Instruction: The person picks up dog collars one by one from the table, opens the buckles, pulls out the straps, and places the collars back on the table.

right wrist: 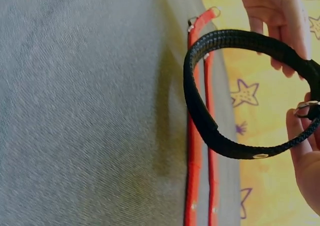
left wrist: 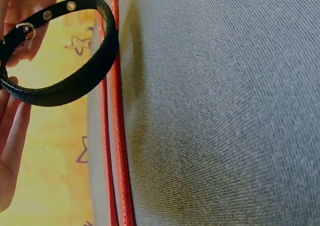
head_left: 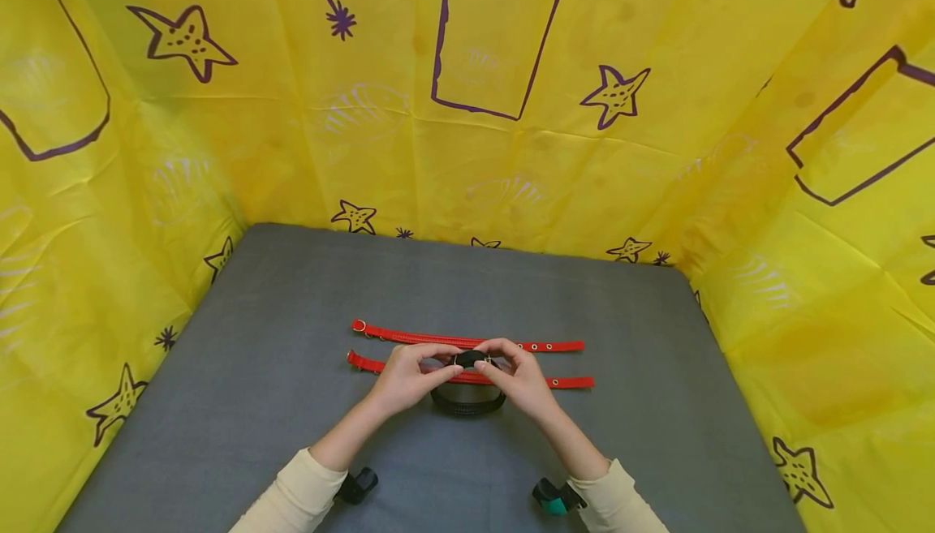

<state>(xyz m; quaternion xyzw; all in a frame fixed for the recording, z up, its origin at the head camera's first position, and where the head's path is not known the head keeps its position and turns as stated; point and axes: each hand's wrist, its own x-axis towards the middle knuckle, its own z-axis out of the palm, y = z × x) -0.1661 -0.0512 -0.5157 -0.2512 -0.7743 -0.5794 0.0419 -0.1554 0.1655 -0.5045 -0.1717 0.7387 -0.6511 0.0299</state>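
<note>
A black collar, bent into a loop with metal eyelets, hangs between both hands above the grey table. My left hand pinches one side of its buckle area between thumb and fingers. My right hand pinches the other side, close by the left. In the right wrist view the metal buckle shows at the right hand's fingertips, with the strap ends overlapping there. Behind and below the loop lie two red collars, a far one and a near one, stretched out side by side; the hands partly cover both.
The grey table is bordered by yellow cloth walls with purple drawings at the back and sides. Black wrist straps sit below each forearm.
</note>
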